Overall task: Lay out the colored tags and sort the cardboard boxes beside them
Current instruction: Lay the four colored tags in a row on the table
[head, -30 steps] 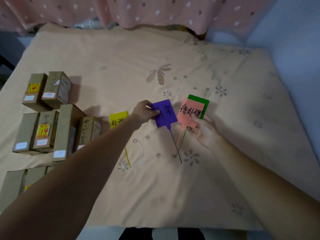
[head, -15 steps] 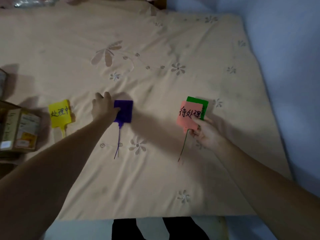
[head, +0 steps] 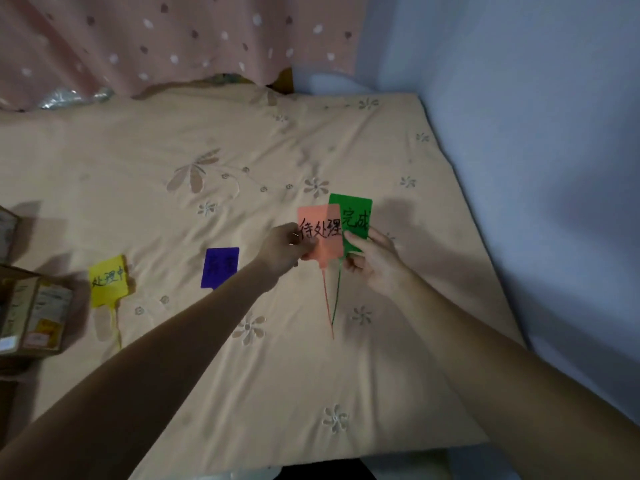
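Tags: pink tag (head: 320,237) and green tag (head: 354,216) overlap at centre, pink pinched by left hand (head: 285,251), green by right hand (head: 375,263). Slide pink toward 9 o'clock, laying it flat near the purple tag (head: 220,267), clear of the yellow tag (head: 107,280).

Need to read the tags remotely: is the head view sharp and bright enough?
Head view: dim, soft lighting; black writing on the pink tag and green tag is legible, the purple tag too dark to read; wide-angle bending at the edges; cardboard box is blurry.
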A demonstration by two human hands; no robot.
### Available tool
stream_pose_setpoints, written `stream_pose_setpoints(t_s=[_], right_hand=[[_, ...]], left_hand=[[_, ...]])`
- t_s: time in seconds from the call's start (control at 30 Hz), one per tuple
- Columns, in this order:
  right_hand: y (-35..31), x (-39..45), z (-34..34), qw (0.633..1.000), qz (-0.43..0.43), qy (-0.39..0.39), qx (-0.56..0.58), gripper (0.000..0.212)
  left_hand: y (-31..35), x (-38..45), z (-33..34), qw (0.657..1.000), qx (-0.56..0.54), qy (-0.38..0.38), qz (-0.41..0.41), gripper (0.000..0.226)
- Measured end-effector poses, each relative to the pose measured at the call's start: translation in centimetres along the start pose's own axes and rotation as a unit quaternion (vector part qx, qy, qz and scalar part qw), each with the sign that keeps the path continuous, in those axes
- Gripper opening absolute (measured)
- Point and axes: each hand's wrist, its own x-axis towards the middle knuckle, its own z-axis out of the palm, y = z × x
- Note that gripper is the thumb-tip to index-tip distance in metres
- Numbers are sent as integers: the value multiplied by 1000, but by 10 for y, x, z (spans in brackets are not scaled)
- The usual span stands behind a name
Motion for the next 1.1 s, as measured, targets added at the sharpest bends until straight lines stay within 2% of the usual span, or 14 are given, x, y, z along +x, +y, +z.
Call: stream_pose_setpoints(t_s=[0.07, 0.13, 0.23, 0.33, 0.47, 0.63, 0.73, 0.87, 0.97, 1.0, 1.1], right_hand=[[-6, -4, -24, 1000, -6, 26, 5, 20], [-6, -5, -52, 998, -6, 58, -13, 20], [3, -2, -92, 991, 12, 125, -41, 13], [14, 2, -124, 982, 27, 171, -75, 15], [18, 14, -160, 972, 36, 204, -112, 17], [9, 32, -189, 966, 26, 178, -185, 17], [15, 49, -194, 955, 18, 158, -251, 7], [25, 76, -181, 938, -4, 128, -322, 25], [22, 87, -174, 904, -29, 151, -399, 41], [19, 85, -174, 878, -33, 166, -448, 45], [9, 71, -177, 736, -59, 182, -649, 58]], left_hand=[[-11, 9, 2, 998, -29, 44, -27, 12], [-32, 21, 2, 994, -8, 76, -74, 18], [-69, 30, 2, 983, 91, 89, -133, 28], [-85, 18, 8, 947, 269, 103, -139, 43], [-88, 6, 19, 931, 304, 155, -129, 62], [-70, -6, 34, 915, 326, 214, -99, 47], [-65, -12, 51, 909, 339, 221, -97, 42], [-71, -24, 76, 911, 344, 220, -54, 32], [-81, -35, 90, 911, 350, 216, -30, 28], [-85, -39, 93, 913, 344, 217, -35, 27], [-89, -50, 97, 923, 316, 212, -59, 24]])
